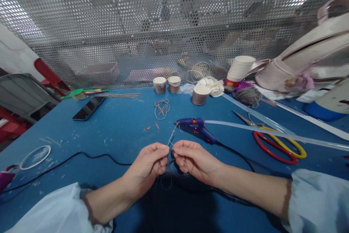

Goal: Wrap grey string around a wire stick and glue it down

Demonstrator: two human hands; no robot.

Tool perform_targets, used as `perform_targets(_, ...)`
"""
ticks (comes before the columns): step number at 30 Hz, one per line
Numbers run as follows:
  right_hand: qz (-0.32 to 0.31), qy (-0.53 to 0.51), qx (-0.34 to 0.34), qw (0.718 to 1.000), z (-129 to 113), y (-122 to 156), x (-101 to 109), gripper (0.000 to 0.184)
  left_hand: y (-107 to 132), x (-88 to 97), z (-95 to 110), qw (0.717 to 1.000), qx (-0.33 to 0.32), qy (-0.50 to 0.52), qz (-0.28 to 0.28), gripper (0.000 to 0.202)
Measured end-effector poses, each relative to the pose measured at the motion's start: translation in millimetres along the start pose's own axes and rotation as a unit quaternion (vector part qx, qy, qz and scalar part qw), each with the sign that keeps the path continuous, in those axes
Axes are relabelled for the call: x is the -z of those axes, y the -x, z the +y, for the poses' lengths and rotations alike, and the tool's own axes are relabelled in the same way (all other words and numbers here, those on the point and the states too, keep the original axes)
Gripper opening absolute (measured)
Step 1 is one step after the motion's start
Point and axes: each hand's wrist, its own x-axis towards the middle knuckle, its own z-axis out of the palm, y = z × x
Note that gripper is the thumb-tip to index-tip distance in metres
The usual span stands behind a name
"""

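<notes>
My left hand [149, 162] pinches a thin stem [172, 135] between thumb and forefinger. The stem slants up toward the nozzle of a blue glue gun [195, 123], with a stretch of it wrapped in grey-brown thread. Close beside it, my right hand [195, 158] is closed in a pinch on a thin grey cord [171, 143], which crosses the stem. Loose loops of cord hang below both hands. The glue gun lies on its side on the blue table, a long clear glue stick [245, 127] in its back. Whether the nozzle touches the stem, I cannot tell.
Behind lie a bundle of grey cord [162, 109] and small wrapped cups [201, 95]. Large scissors [272, 142], stacked paper cups [241, 68] and grey yarn [248, 96] are at right. A phone [89, 108] and white ring [35, 157] lie left. Black cable [102, 157] crosses the table.
</notes>
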Motion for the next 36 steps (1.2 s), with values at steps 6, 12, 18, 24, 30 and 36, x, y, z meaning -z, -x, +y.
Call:
perform_targets(6,-0.003,0.008,-0.002,1.0,1.6,0.7,0.5,0.021,0.9,-1.4,1.0,1.0,0.002,-0.018,-0.007,0.028)
perform_targets(12,-0.012,0.012,-0.002,1.0,1.5,1.0,1.2,0.021,-0.1,1.3,-1.7,1.0,-0.008,-0.021,-0.013,0.03)
perform_targets(18,-0.019,0.018,-0.002,1.0,1.6,1.3,0.8,0.022,0.5,1.6,-2.7,1.0,-0.015,-0.009,-0.012,0.028)
perform_targets(24,-0.018,0.018,-0.008,1.0,0.9,1.1,-0.3,0.023,-2.1,2.4,-3.5,1.0,-0.023,0.018,-0.004,0.021)
perform_targets(30,-0.015,0.011,-0.009,1.0,1.3,1.6,0.0,0.023,-3.8,1.9,-3.7,1.0,-0.012,0.025,0.011,0.015)
perform_targets(36,-0.012,0.01,-0.014,1.0,1.5,-0.1,1.5,0.022,-3.3,1.1,-4.3,0.999,-0.037,0.014,-0.006,0.021)
